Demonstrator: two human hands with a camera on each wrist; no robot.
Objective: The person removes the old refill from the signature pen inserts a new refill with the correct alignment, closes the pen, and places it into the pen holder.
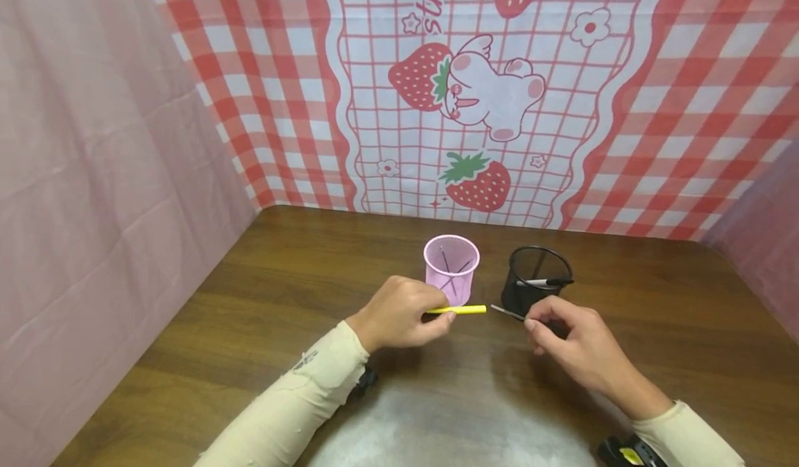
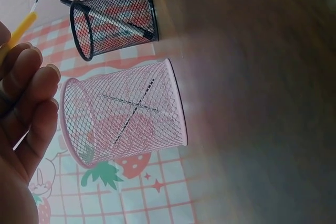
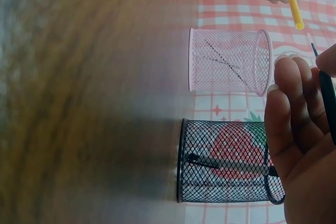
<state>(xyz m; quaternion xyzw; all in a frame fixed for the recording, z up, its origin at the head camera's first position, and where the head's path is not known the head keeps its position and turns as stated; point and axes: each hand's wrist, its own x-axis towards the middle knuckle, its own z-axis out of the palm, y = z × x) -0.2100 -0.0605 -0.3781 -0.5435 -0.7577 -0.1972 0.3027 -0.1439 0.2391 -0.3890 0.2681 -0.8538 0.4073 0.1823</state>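
Note:
My left hand [image 1: 402, 314] pinches a slim yellow tube [image 1: 469, 309] between thumb and fingers, its free end pointing right. Opposite it, my right hand [image 1: 580, 345] pinches a thin dark rod [image 3: 326, 95] with a narrow, paler tip aimed at the tube's end. In the head view a small gap shows between tip and tube. Behind the left fingers stands a pink mesh cup [image 2: 131, 114] with thin dark sticks crossed inside. A black mesh cup [image 3: 226, 187], just beyond the right hand, holds a black-and-white pen [image 1: 539, 283] leaning on its rim.
Both cups stand upright on a brown wood-grain table [image 1: 231, 300]. A red-and-white checked strawberry cloth [image 1: 299, 106] hangs along the back edge, and a plain pink cloth [image 1: 125, 175] at the left. Dark wrist devices sit under both forearms.

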